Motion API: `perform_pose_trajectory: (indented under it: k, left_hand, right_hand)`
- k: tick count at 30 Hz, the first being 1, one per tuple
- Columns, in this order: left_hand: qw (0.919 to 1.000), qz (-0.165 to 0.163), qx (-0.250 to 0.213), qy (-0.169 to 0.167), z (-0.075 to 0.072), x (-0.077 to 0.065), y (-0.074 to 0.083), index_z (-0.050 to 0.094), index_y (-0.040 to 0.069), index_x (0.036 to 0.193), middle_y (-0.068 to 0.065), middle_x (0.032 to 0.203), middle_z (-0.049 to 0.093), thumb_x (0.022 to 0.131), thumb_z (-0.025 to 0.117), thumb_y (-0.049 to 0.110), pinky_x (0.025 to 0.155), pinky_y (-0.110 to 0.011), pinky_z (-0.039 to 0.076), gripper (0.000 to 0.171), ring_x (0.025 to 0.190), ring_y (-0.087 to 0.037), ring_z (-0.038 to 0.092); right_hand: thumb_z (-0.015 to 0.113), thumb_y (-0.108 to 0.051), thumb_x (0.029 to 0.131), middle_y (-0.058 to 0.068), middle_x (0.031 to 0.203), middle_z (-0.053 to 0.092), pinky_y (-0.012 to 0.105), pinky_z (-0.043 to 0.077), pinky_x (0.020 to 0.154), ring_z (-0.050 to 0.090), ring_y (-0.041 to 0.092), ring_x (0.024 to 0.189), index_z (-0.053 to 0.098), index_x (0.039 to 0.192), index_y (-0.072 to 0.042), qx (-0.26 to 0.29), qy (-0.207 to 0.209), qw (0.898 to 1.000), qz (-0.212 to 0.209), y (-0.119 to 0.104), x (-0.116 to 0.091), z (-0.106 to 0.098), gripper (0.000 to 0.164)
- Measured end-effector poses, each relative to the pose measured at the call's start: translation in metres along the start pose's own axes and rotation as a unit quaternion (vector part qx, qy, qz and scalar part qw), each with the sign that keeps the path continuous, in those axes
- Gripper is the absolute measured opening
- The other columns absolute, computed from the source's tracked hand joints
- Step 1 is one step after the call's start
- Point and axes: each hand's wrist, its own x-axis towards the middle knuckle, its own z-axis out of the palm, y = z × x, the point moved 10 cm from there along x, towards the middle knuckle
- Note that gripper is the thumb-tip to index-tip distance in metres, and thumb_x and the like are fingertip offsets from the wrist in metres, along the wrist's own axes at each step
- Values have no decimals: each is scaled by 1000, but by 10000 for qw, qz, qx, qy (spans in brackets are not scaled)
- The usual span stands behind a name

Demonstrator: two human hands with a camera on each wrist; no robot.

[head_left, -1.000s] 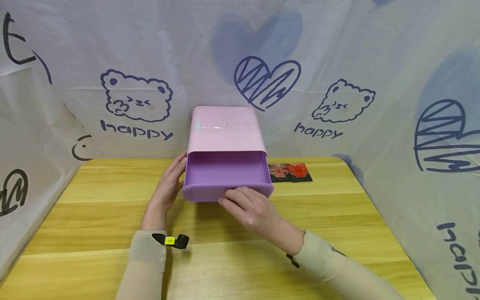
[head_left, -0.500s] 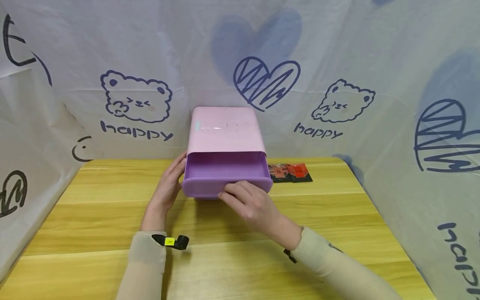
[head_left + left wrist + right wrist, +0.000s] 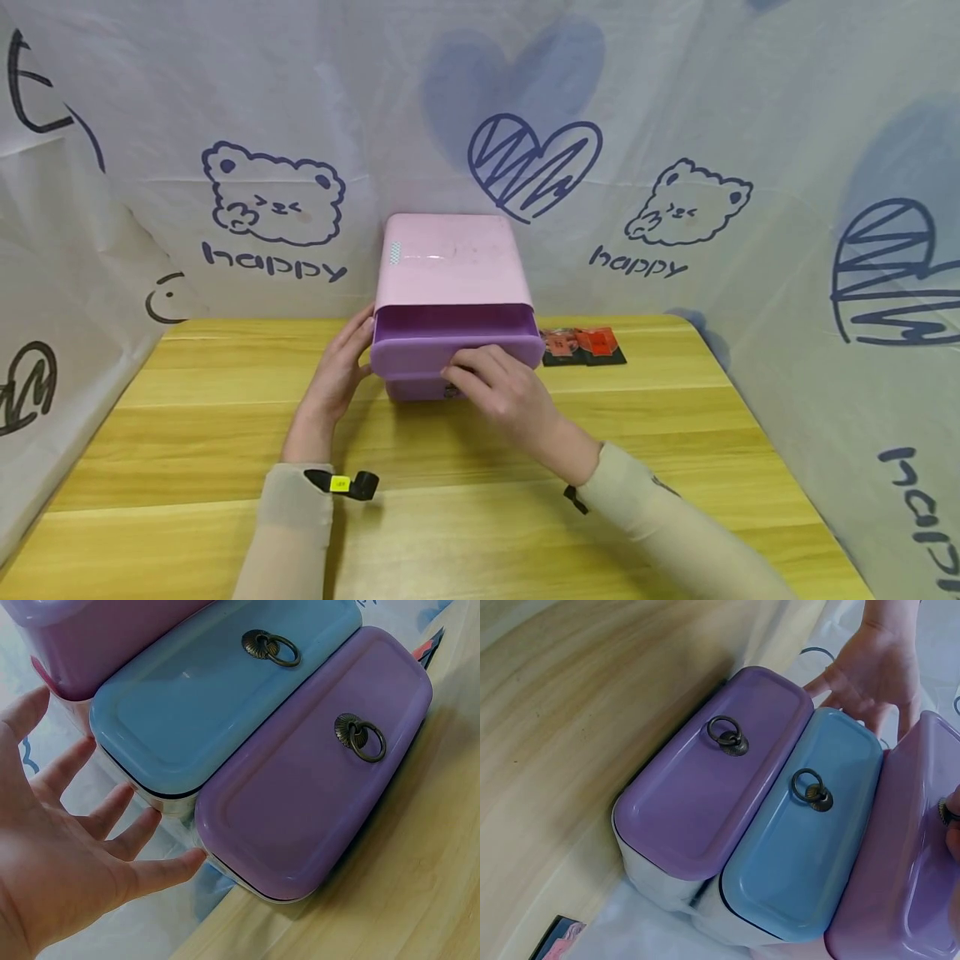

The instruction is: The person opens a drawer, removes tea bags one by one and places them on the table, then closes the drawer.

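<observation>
A small pink drawer cabinet stands at the table's back, its purple top drawer partly pulled out. With curled fingers my right hand pinches the ring pull on that drawer's front. My left hand steadies the cabinet's left side, fingers spread and fingertips against the wall in the left wrist view. Below the top drawer, a blue drawer and a lower purple drawer are closed, each with a dark metal ring pull. Only a narrow strip of the top drawer's inside shows.
Flat dark packets with red patches lie on the wooden table, right of the cabinet. A pale cloth backdrop with printed hearts and bears rises behind and along both sides.
The top drawer has slid inward, away from me, with my right hand moving along on its front. Less of its inside shows. My left hand has stayed at the cabinet's side.
</observation>
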Motion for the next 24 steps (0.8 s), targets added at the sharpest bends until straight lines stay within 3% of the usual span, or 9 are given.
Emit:
perform_pose_trajectory:
  k: [10, 24]
  left_hand:
    - [10000, -28, -18, 7, 0, 1, -1, 37, 27, 139, 1, 144, 32, 93, 46, 42, 99, -59, 26, 49, 125, -16, 28]
    - [10000, -25, 51, -31, 2, 1, -1, 36, 28, 139, -1, 145, 29, 93, 45, 43, 99, -60, 26, 50, 126, -19, 27]
  right_hand:
    - [60, -4, 85, 6, 99, 60, 24, 48, 80, 52, 16, 92, 64, 100, -6, 159, -188, 9985, 495, 18, -1, 12, 15]
    - [56, -3, 88, 6, 100, 60, 23, 47, 82, 51, 15, 94, 65, 99, -6, 288, -319, 9958, 810, 36, -1, 26, 15]
